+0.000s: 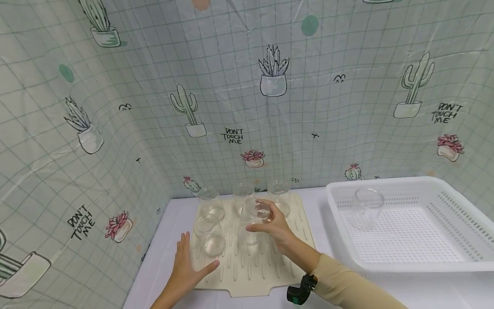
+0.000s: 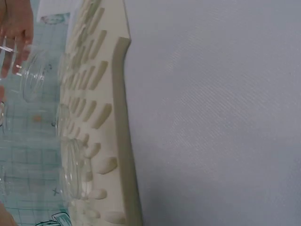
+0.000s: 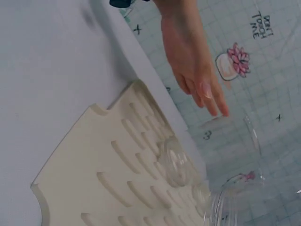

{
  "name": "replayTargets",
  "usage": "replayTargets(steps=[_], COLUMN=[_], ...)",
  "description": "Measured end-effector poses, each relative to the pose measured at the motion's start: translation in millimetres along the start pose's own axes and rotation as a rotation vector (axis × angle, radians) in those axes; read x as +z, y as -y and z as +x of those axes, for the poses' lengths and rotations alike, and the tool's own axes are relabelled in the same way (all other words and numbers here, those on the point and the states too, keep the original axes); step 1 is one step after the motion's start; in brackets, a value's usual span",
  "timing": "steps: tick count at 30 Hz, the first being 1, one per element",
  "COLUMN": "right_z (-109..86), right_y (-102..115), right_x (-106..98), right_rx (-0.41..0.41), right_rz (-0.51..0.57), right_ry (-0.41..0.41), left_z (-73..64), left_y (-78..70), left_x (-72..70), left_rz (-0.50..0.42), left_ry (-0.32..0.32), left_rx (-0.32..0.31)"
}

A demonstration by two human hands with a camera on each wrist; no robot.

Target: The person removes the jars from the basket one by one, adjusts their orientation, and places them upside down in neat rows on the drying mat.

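Observation:
My right hand (image 1: 274, 225) holds a clear glass (image 1: 254, 210) by its side, fingers and thumb around it, over the middle of a beige drying mat (image 1: 270, 272). In the left wrist view, a gap shows between this glass (image 2: 34, 75) and the mat. My left hand (image 1: 185, 268) is spread, thumb apart from the fingers, beside the mat's left edge. Nearest to it stands a front-left glass (image 1: 213, 244), with no contact visible in the head view. Behind stand more clear glasses: one back left (image 1: 210, 204), one back middle (image 1: 241, 195), one back right (image 1: 279, 197).
A white perforated basket (image 1: 393, 266) sits on the right of the white-covered table (image 1: 158, 257), with one clear glass (image 1: 366, 210) at its left side. A grid-patterned curtain (image 1: 308, 107) with plant drawings hangs behind and at the left.

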State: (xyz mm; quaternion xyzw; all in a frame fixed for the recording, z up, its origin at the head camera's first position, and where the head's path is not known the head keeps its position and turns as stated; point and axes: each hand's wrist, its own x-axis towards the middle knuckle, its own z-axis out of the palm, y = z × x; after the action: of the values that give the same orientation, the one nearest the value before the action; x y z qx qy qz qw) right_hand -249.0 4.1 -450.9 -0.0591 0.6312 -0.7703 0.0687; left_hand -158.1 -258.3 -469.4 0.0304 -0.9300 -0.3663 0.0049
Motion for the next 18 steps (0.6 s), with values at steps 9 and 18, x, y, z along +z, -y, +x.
replayTargets(steps=[9,18], right_z=[5.9,10.1], right_y=[-15.9,-28.4], right_x=[4.5,5.7], right_rx=[-0.002,-0.031], right_rz=[-0.053,-0.125], right_ry=[0.011,0.036], left_z=[-1.3,-0.8], left_y=[13.4,23.0], left_x=[9.0,18.3], left_rz=[0.062,0.100], left_ry=[0.055,0.096], left_rx=[-0.037,-0.041])
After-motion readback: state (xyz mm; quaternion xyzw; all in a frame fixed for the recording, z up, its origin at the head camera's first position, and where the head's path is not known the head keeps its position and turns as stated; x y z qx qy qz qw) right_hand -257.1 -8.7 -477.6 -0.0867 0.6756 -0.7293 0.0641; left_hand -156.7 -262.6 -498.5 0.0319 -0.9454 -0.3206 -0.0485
